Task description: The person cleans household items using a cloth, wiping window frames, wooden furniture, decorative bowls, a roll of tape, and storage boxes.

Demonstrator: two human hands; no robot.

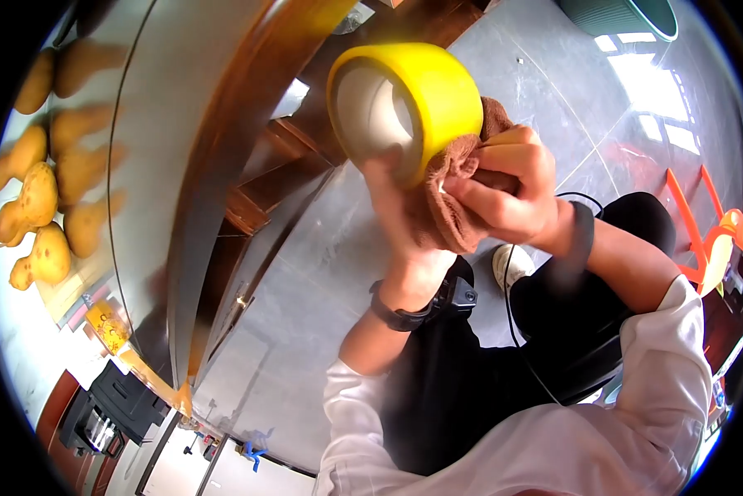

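A yellow hollow cylinder (446, 91) with a pale inside is held up before me, its opening turned to the left. Whether it is a cup or a wide tape roll, I cannot tell. My left hand (409, 223), blurred, grips it from below with the fingers at its lower rim. A brown cloth (454, 198) is bunched against the cylinder's lower right side. My right hand (512, 178) is closed on this cloth and presses it to the yellow surface. Part of the left hand is hidden behind the cloth.
Left stands a glossy cabinet side (181, 107) with brown wooden shelving (281, 165). Beyond it lie several spotted yellow pear-shaped things (37, 194). A teal bin (628, 12) and an orange chair (714, 240) are at the right. A black cable (510, 306) hangs by my legs.
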